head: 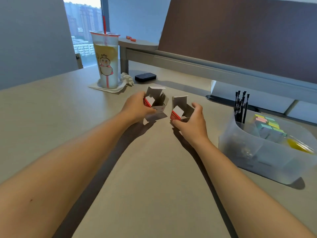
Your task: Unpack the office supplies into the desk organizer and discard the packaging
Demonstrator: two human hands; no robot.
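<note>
Two boxes, flaps up, sit mid-desk: left hand (137, 107) grips the left box (157, 102), right hand (192, 121) grips the right box (181, 109). Light, crushable card, I'd say; hold the side walls. Organizer (243, 152) waits right.

Iced drink cup (106, 62) on napkin (109, 88) — black eraser (145, 77) nearby

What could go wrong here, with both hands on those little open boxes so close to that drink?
The left hand and right hand each grip an open small box. Anything left inside could spill onto the desk. The tall drink cup stands just beyond the left hand, so a careless sweep might tip it.
</note>
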